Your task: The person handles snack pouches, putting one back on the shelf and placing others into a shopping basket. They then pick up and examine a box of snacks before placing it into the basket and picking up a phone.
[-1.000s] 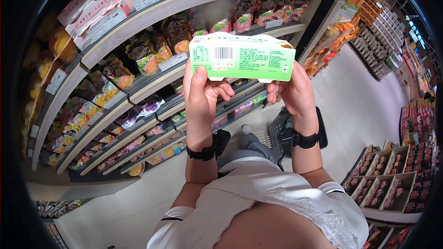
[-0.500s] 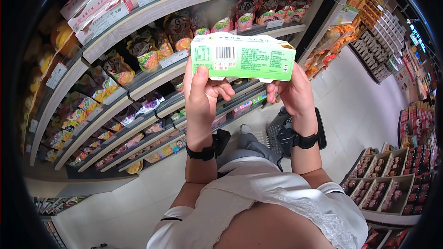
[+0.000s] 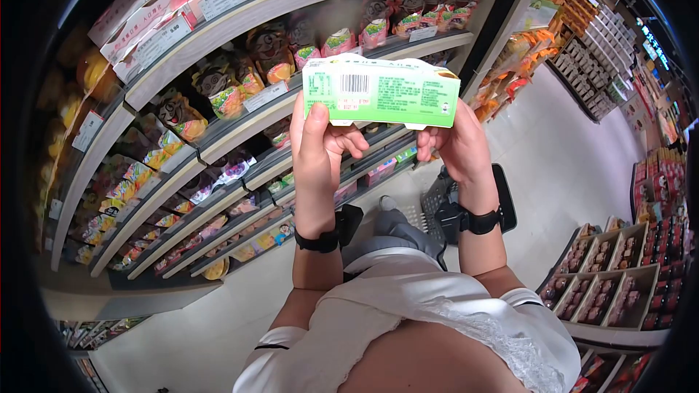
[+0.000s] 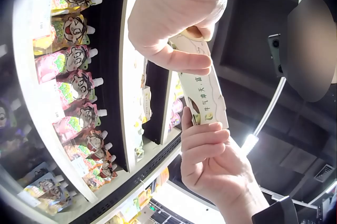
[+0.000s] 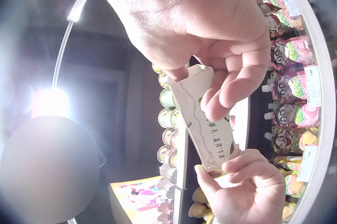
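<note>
A green and white carton is held up by both hands, its barcode and small print facing the head camera. My left hand grips its left end, thumb on the printed side. At the right end my right hand holds the carton, with its fingers curled below and behind. In the left wrist view the carton's pale side with dark characters shows between the left hand and the right hand. The right wrist view shows the same carton between the right hand and left hand.
Curved shelves with pouches and price tags stand ahead and left. Pink boxes sit on the upper shelf. A dark basket is below the right forearm. Compartmented display shelves stand at the right, beyond the pale floor.
The carton's right end and the right hand have shifted slightly left in the head view. The shelves also moved a little in the picture. Both hands keep their hold.
</note>
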Demonstrator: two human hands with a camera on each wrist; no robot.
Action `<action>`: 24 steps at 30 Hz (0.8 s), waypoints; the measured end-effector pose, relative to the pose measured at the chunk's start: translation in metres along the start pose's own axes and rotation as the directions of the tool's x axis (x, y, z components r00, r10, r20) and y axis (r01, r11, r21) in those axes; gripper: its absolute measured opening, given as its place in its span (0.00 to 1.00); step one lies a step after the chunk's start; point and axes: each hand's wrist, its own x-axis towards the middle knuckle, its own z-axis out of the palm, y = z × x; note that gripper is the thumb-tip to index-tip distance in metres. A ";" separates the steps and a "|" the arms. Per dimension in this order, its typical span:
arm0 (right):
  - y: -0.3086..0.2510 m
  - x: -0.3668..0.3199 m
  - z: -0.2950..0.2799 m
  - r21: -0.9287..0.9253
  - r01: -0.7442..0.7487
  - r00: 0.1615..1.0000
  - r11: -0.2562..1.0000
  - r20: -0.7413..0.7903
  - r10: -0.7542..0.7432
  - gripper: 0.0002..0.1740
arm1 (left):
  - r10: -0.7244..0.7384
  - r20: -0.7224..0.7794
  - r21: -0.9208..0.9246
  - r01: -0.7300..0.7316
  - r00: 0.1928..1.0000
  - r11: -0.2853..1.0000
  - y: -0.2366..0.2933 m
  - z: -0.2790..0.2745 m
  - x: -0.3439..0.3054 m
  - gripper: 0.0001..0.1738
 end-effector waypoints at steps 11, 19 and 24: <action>0.000 -0.009 -0.015 -0.006 0.003 0.997 1.000 -0.080 -0.004 0.23 | -0.054 0.026 0.007 0.054 0.998 0.999 -0.018 0.009 0.010 0.26; 0.001 -0.011 -0.023 -0.018 0.006 0.992 1.000 -0.126 -0.008 0.24 | -0.076 0.047 0.014 0.076 0.996 0.997 -0.026 0.010 0.013 0.24; 0.004 -0.006 -0.023 -0.008 -0.010 0.992 1.000 -0.126 0.009 0.24 | -0.069 0.045 0.026 0.068 0.997 0.997 -0.026 0.006 0.013 0.24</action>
